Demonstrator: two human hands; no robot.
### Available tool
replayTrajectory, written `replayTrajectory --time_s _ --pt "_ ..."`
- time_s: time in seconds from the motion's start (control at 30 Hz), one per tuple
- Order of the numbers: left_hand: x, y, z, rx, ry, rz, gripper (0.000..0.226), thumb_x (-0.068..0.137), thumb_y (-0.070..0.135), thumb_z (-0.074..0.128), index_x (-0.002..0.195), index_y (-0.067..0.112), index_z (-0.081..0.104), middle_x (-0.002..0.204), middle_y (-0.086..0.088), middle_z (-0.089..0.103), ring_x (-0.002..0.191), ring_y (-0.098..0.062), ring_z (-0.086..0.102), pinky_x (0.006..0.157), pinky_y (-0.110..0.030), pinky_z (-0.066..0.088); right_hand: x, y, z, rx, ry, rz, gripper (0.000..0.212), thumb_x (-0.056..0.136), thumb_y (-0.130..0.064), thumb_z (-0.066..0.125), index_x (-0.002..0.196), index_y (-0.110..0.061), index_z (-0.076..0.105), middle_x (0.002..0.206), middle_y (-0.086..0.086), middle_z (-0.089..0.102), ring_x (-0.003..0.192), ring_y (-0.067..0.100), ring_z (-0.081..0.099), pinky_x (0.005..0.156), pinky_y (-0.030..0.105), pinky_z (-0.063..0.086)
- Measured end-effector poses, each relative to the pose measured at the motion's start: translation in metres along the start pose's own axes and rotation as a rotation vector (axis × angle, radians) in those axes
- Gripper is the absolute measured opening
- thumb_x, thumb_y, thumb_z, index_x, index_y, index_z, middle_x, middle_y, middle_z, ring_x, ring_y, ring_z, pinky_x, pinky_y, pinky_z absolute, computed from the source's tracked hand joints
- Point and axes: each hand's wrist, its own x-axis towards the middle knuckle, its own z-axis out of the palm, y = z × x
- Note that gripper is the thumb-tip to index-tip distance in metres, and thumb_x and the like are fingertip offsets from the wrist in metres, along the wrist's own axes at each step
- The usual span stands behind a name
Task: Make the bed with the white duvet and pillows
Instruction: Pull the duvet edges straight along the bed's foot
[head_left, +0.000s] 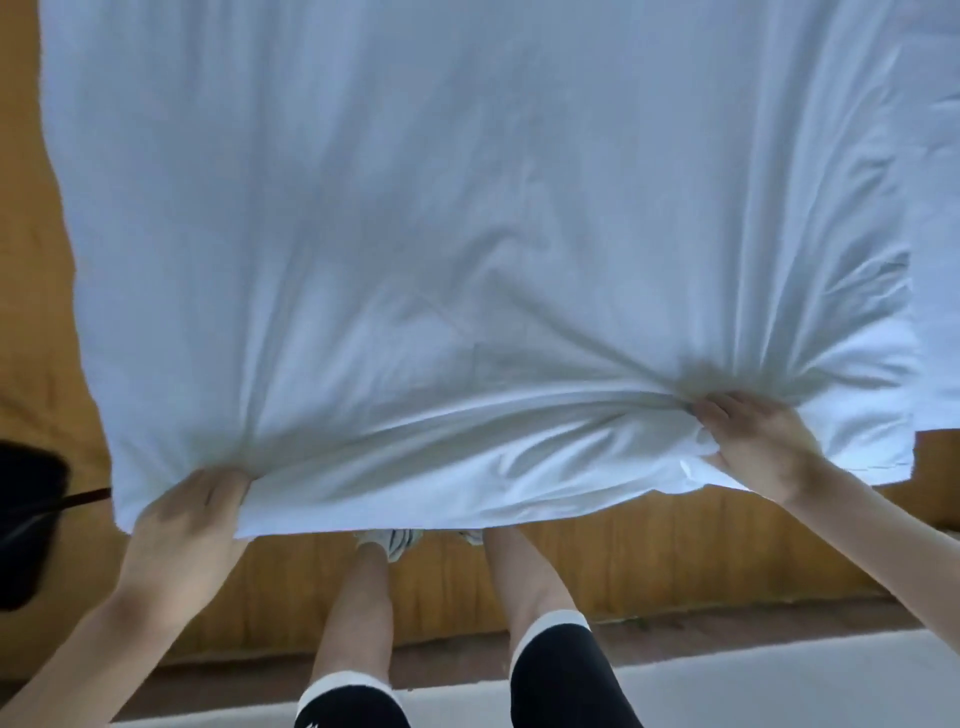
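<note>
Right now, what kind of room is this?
Probably a bedroom, though no bed frame shows. Both hands, left and right, hold up a big white duvet over a wood floor, with a pale rug or mattress edge near the feet.

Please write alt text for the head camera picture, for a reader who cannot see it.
Seen from above, a person's left hand and right hand each grip the near edge of a white duvet, which fills most of the picture. Below it are bare legs, sneakers and a wooden floor.
</note>
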Motion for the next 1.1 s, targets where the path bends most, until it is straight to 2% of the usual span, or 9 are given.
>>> replayTrajectory --time_s 0.07,0.13,0.23,0.3,0.4,0.57,0.7,0.83,1.1 --pt "-0.014 0.023 0.002 -0.018 -0.01 0.097 0.018 0.065 -0.002 0.054 0.082 0.003 0.055 0.066 -0.017 0.06 0.055 -0.035 0.061 0.046 -0.038 0.05 -0.029 0.011 -0.013 0.007 -0.037 0.044 0.076 0.024 -0.009 0.093 0.094 -0.008 0.061 0.069 0.011 0.064 0.055 0.031 0.064 0.049 0.033 0.052" --pt "-0.014 0.027 0.018 0.05 -0.109 0.076 0.033 0.052 -0.015 0.066 0.08 0.001 0.058 0.068 -0.017 0.056 0.057 -0.036 0.058 0.046 -0.039 0.05 -0.036 0.015 -0.014 -0.061 -0.105 0.079 0.085 0.02 -0.015 0.097 0.098 -0.008 0.063 0.08 0.012 0.067 0.067 0.034 0.067 0.061 0.037 0.056" --pt "-0.002 0.02 0.037 0.077 -0.287 0.022 0.05 0.04 -0.011 0.081 0.084 0.0 0.06 0.076 -0.015 0.053 0.064 -0.037 0.056 0.052 -0.045 0.051 -0.03 -0.012 0.018 -0.022 -0.333 0.172 0.091 0.048 -0.051 0.09 0.123 -0.013 0.055 0.116 0.013 0.062 0.111 0.035 0.061 0.095 0.041 0.048" --pt "-0.007 0.014 0.04 0.051 -0.359 0.053 0.047 0.056 0.023 0.083 0.091 0.002 0.06 0.084 -0.011 0.054 0.074 -0.033 0.057 0.062 -0.044 0.053 -0.027 -0.021 0.023 0.044 -0.347 0.243 0.076 0.074 -0.069 0.062 0.123 -0.011 0.058 0.121 0.01 0.058 0.117 0.032 0.056 0.097 0.042 0.047" --pt "-0.018 0.007 0.032 -0.01 -0.305 0.149 0.059 0.082 0.059 0.048 0.102 0.004 0.061 0.094 -0.007 0.057 0.085 -0.027 0.056 0.066 -0.04 0.052 -0.018 -0.017 0.016 0.111 0.011 0.343 0.064 0.097 -0.061 0.029 0.105 -0.008 0.066 0.107 0.01 0.06 0.095 0.037 0.058 0.081 0.043 0.048" --pt "0.06 0.034 0.023 -0.054 0.203 0.105 0.033 0.1 0.028 0.042 0.109 0.001 0.06 0.109 -0.021 0.063 0.093 -0.042 0.059 0.077 -0.046 0.049 0.063 0.0 0.004 0.078 0.382 0.449 0.05 0.1 -0.038 0.041 0.137 -0.004 0.045 0.136 0.027 0.046 0.122 0.044 0.044 0.105 0.05 0.034" --pt "0.172 0.106 0.026 -0.104 0.302 0.046 0.038 0.097 0.024 0.047 0.129 0.005 0.054 0.14 -0.027 0.043 0.128 -0.044 0.041 0.108 -0.047 0.032 0.163 -0.014 -0.015 0.185 0.44 0.498 0.06 0.099 -0.047 0.033 0.149 -0.012 0.034 0.152 0.025 0.03 0.138 0.045 0.029 0.113 0.054 0.023" --pt "0.232 0.133 0.051 -0.021 0.17 0.081 0.051 0.098 0.036 0.039 0.143 0.012 0.042 0.153 -0.023 0.028 0.142 -0.039 0.025 0.115 -0.05 0.018 0.203 -0.028 0.001 0.178 0.34 0.482 0.062 0.098 -0.052 0.029 0.151 -0.02 0.028 0.158 0.017 0.022 0.145 0.038 0.019 0.116 0.05 0.013" --pt "0.112 -0.001 0.078 0.044 0.084 -0.415 0.061 0.099 0.037 0.026 0.152 0.008 0.018 0.159 -0.017 0.011 0.147 -0.035 0.009 0.117 -0.052 0.005 0.046 0.026 0.075 0.122 0.043 0.979 0.071 0.098 -0.049 0.018 0.151 -0.001 0.022 0.157 0.022 0.02 0.145 0.037 0.019 0.118 0.049 0.015"
